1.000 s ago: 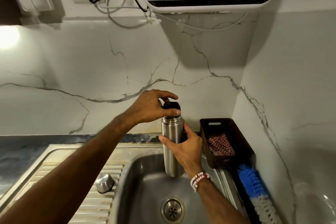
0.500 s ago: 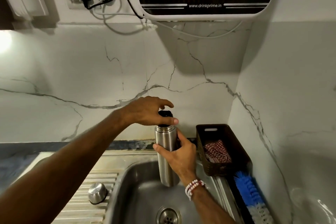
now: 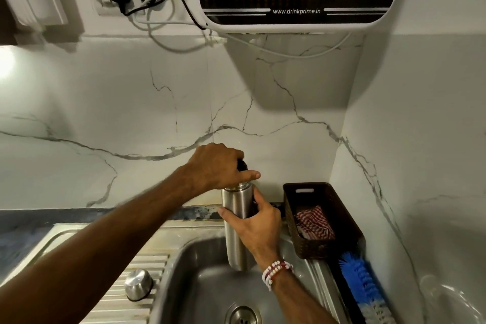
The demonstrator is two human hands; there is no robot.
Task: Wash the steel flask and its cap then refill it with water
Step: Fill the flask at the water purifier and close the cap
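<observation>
- Your right hand grips the steel flask upright over the sink
- Your left hand clasps the black cap: unscrewing step; next, lift it clear

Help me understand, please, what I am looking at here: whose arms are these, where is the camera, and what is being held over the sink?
There is no machine here: a person wears a wide-angle camera on the head, looking forward and down, so the two bare arms are the wearer's own. The right hand, with beaded bracelets at the wrist, grips the body of the steel flask, held upright above the sink. The left hand is closed over the black cap at the flask's top. On the ribbed draining board sits a small steel cup, upside down. To the right, a dark basket holds a red checked cloth, and a blue brush lies in front of it. A water purifier hangs on the wall above.
</observation>
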